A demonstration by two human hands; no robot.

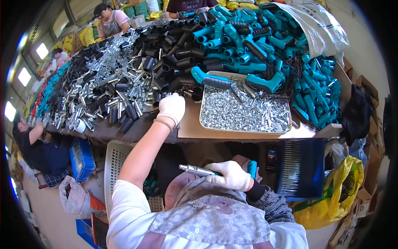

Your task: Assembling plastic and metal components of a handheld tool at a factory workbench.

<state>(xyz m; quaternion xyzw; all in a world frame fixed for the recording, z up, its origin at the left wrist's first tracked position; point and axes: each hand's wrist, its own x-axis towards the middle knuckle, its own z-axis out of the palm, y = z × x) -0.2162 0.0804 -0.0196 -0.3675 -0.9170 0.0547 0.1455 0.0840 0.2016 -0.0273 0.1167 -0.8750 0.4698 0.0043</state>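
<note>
My right hand, in a white glove, is wrapped round a pistol-shaped tool held in front of my apron. Its stepped silver barrel points left, and a teal end shows beyond the hand. My gloved left hand reaches to the table's near side, by the heap of black tubes. Its fingers are curled together; what they may hold is hidden. Just right of it stands a shallow tray of small silver metal parts, with teal-and-black pistol-shaped handles across its far edge.
Shiny metal tubes cover the table's left; teal handles pile up at the right beside a white sack. Below are a pale perforated basket, a blue bin of metal rods and a yellow bag. Other people work across and left.
</note>
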